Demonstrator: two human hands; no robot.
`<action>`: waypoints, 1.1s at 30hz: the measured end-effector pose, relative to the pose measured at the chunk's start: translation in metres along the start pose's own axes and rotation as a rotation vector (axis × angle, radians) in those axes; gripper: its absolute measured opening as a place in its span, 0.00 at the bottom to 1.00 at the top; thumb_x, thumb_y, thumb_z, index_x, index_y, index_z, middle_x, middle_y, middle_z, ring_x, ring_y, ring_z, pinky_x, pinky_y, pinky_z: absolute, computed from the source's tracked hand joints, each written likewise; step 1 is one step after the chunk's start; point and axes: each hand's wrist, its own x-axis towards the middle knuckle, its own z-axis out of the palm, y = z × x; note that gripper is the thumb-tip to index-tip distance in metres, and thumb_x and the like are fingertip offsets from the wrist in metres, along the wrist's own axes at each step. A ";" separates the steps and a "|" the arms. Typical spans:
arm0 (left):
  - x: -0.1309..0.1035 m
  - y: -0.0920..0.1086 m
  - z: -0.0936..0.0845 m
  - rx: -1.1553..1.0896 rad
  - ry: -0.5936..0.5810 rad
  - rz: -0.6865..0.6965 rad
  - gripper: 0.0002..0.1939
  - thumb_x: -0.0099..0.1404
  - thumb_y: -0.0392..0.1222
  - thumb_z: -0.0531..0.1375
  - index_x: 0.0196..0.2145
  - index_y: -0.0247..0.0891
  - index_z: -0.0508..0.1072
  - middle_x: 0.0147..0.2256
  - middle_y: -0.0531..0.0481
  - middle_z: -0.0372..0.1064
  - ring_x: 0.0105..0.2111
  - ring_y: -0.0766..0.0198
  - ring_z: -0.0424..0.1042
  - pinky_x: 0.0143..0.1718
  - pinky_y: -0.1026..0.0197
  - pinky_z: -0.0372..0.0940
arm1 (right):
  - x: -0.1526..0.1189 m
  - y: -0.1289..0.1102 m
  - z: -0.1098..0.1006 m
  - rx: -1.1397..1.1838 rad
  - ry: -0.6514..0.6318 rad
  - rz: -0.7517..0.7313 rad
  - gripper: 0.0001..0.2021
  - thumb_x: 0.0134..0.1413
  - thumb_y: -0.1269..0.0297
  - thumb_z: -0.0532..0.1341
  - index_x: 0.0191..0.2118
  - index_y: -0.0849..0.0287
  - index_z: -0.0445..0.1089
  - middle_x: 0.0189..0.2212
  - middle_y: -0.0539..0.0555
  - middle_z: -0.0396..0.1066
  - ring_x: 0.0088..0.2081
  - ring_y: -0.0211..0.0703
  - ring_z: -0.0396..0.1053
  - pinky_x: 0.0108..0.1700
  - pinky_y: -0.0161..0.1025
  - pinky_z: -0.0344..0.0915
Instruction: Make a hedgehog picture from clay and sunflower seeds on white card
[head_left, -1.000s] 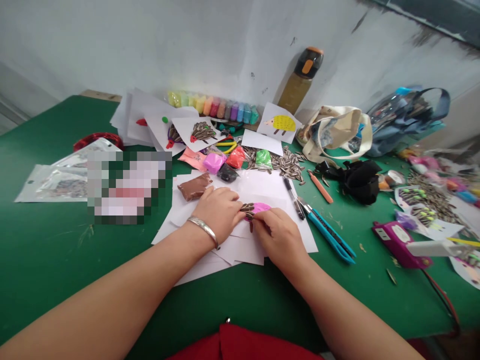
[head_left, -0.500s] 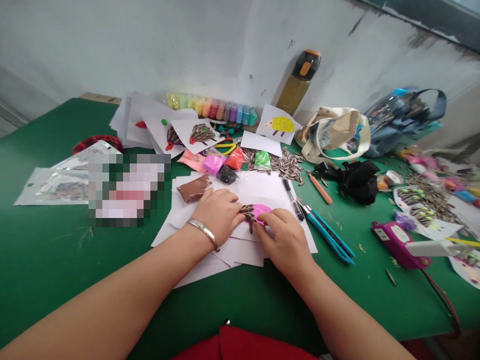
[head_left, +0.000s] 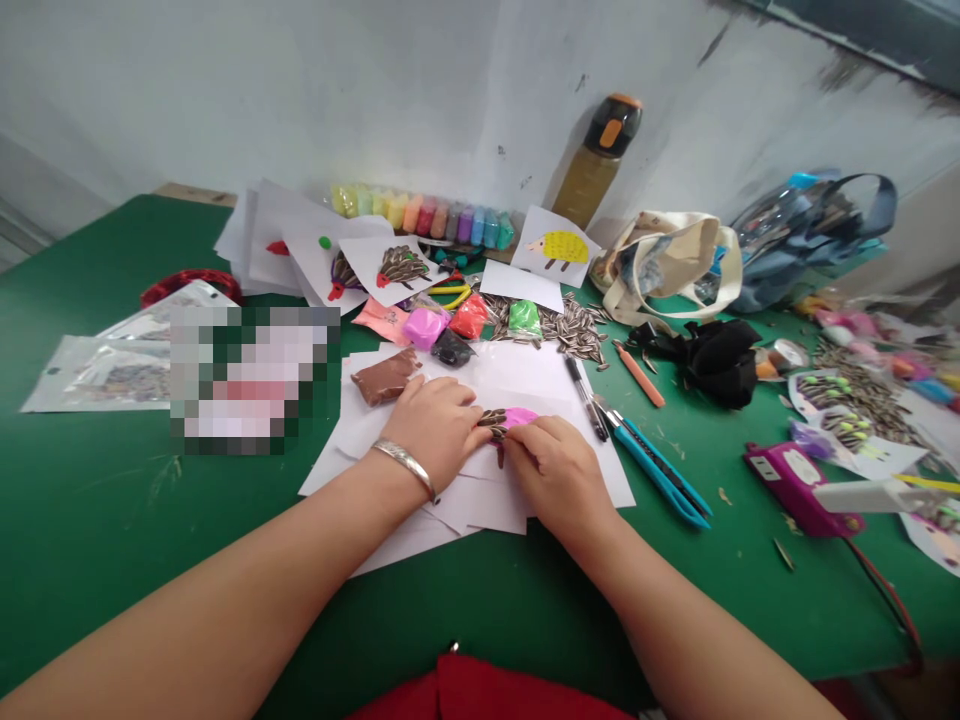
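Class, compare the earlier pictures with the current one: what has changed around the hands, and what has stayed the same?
Since half a second ago, the right hand has shifted slightly left, its fingers covering more of the pink shape. Whether it grips anything is hidden. The left hand stays resting beside the seeds, and the brown packet lies where it did.

Appears to be a craft workspace; cannot be fixed as classroom or home. Has a green tabletop (head_left: 97, 530) against a scuffed, pale wall (head_left: 262, 90). Carries bagged coloured clay (head_left: 420, 215), loose striped seeds (head_left: 579, 327), white paper sheets (head_left: 499, 514), a pen (head_left: 586, 400) and a seed-covered animal picture (head_left: 403, 267). Also bears a drink bottle (head_left: 591, 182) and a cloth bag (head_left: 686, 240).
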 end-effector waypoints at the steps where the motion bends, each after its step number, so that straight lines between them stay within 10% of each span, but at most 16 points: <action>1: 0.000 0.000 0.000 0.002 -0.004 -0.002 0.15 0.69 0.50 0.56 0.35 0.38 0.78 0.38 0.46 0.73 0.41 0.55 0.68 0.40 0.53 0.55 | 0.000 0.000 0.000 0.003 -0.003 -0.001 0.13 0.62 0.69 0.55 0.28 0.58 0.73 0.26 0.53 0.69 0.34 0.42 0.67 0.39 0.39 0.61; 19: 0.000 -0.006 -0.009 -0.062 -0.052 0.061 0.14 0.71 0.44 0.53 0.34 0.37 0.76 0.37 0.48 0.71 0.39 0.59 0.66 0.39 0.54 0.55 | 0.001 0.005 -0.012 0.042 0.075 0.047 0.10 0.62 0.66 0.56 0.33 0.58 0.74 0.26 0.53 0.69 0.32 0.42 0.66 0.37 0.39 0.62; 33: -0.001 -0.009 -0.007 -0.073 -0.043 0.077 0.11 0.68 0.35 0.52 0.37 0.38 0.75 0.39 0.47 0.71 0.42 0.56 0.67 0.42 0.53 0.56 | -0.006 -0.013 -0.013 -0.102 -0.026 -0.242 0.13 0.61 0.71 0.54 0.44 0.58 0.75 0.31 0.56 0.69 0.34 0.44 0.59 0.37 0.42 0.57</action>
